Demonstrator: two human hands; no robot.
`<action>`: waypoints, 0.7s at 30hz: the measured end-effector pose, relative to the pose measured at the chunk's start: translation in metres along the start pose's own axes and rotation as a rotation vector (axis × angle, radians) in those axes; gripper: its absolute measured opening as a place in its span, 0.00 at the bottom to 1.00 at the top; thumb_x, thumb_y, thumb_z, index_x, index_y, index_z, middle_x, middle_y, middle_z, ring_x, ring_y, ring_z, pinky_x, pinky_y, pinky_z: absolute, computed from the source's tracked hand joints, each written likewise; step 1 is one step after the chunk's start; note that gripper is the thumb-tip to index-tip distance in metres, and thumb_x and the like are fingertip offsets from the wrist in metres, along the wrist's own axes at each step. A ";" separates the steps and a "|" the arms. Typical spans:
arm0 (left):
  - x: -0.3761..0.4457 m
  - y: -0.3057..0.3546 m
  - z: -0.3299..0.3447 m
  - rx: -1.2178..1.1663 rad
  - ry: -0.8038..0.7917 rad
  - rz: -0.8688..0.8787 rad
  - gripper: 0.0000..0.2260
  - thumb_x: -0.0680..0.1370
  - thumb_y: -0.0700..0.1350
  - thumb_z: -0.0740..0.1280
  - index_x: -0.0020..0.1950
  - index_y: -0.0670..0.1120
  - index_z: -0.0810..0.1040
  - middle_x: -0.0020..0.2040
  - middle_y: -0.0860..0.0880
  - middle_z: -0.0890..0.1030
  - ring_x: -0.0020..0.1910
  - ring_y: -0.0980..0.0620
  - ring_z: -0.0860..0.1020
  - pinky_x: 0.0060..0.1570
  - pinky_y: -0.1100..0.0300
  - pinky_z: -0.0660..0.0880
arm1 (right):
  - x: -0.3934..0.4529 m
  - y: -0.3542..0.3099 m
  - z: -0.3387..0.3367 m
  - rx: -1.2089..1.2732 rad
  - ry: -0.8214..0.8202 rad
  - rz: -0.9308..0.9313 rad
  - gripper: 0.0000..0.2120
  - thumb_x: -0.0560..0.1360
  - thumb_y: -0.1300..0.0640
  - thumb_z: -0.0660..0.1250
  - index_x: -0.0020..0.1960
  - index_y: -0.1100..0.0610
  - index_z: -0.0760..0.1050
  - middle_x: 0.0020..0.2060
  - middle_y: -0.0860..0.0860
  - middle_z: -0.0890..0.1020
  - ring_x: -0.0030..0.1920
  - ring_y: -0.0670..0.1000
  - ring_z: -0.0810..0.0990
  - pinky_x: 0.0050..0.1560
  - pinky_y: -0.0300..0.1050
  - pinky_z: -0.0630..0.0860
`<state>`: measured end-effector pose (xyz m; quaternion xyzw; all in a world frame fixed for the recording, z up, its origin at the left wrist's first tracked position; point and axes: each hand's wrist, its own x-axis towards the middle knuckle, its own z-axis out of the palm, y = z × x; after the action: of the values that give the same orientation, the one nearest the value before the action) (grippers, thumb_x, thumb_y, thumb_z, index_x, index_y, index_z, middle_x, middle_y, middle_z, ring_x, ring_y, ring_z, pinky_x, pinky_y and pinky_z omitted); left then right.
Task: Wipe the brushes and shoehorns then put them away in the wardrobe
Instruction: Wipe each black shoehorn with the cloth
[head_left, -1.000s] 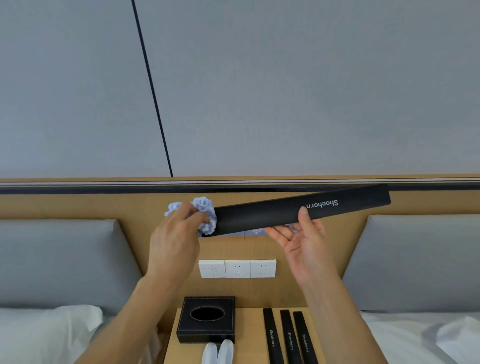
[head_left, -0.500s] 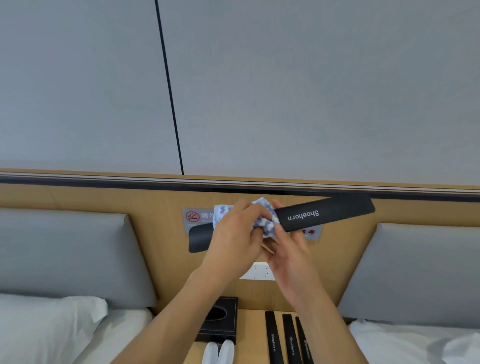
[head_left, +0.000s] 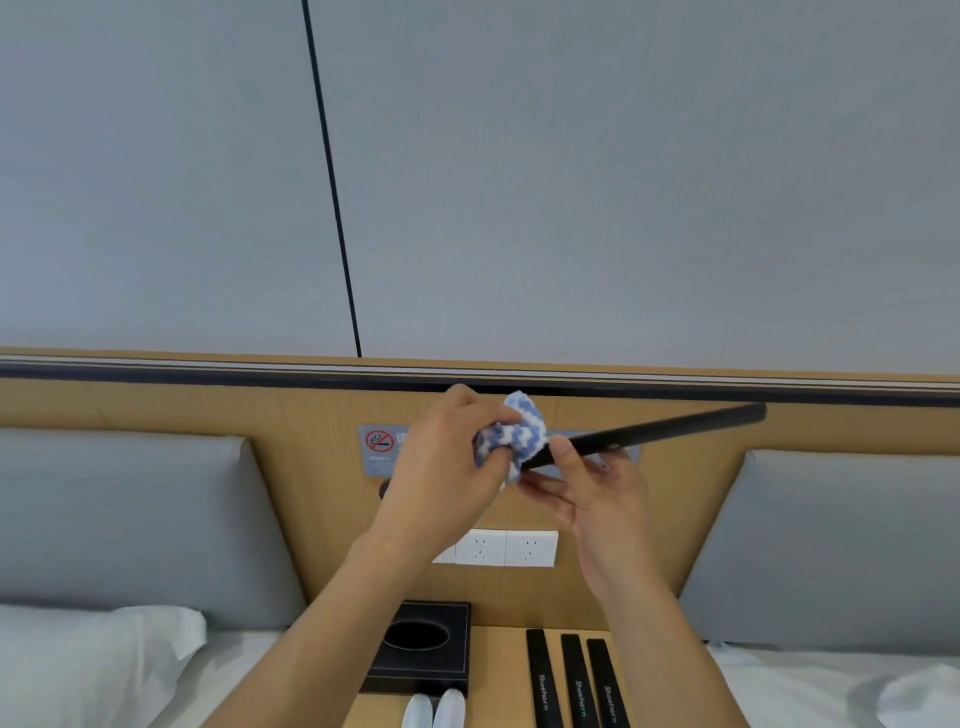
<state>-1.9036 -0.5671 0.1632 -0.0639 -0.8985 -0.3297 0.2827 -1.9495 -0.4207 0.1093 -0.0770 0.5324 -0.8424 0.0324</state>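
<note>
Gripping a bunched blue-and-white cloth in the left hand — pressed around a black shoehorn. Pinched edge-on by the right hand, thumb on top, fingers beneath.

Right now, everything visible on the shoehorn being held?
The held shoehorn is a long, flat, black strip with a matte look, seen nearly edge-on, rising up to the right in front of the wooden headboard. The right hand pinches it near the middle; the left hand presses a blue-and-white cloth around it. Its left end is mostly hidden behind the left hand.
</note>
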 end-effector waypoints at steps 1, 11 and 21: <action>-0.001 0.001 0.001 0.027 0.030 0.005 0.13 0.75 0.40 0.69 0.58 0.50 0.81 0.50 0.54 0.75 0.46 0.58 0.75 0.42 0.68 0.73 | 0.000 -0.002 0.007 -0.029 0.032 0.011 0.25 0.67 0.49 0.74 0.58 0.61 0.75 0.50 0.57 0.87 0.47 0.61 0.87 0.50 0.56 0.84; -0.003 -0.005 -0.004 0.270 0.272 0.059 0.09 0.73 0.35 0.72 0.52 0.42 0.84 0.48 0.43 0.78 0.36 0.47 0.78 0.28 0.52 0.78 | -0.012 -0.005 0.033 0.134 -0.043 0.175 0.15 0.78 0.53 0.66 0.55 0.65 0.80 0.50 0.61 0.86 0.54 0.58 0.86 0.59 0.55 0.80; -0.011 0.003 0.002 0.103 0.181 0.127 0.12 0.76 0.37 0.70 0.59 0.45 0.83 0.56 0.48 0.76 0.47 0.63 0.68 0.39 0.72 0.69 | -0.018 -0.011 0.030 0.345 -0.102 0.141 0.20 0.77 0.54 0.62 0.65 0.65 0.75 0.59 0.63 0.83 0.59 0.58 0.83 0.59 0.52 0.81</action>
<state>-1.8940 -0.5631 0.1573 -0.0761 -0.8791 -0.2689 0.3861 -1.9270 -0.4401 0.1299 -0.0756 0.3819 -0.9117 0.1310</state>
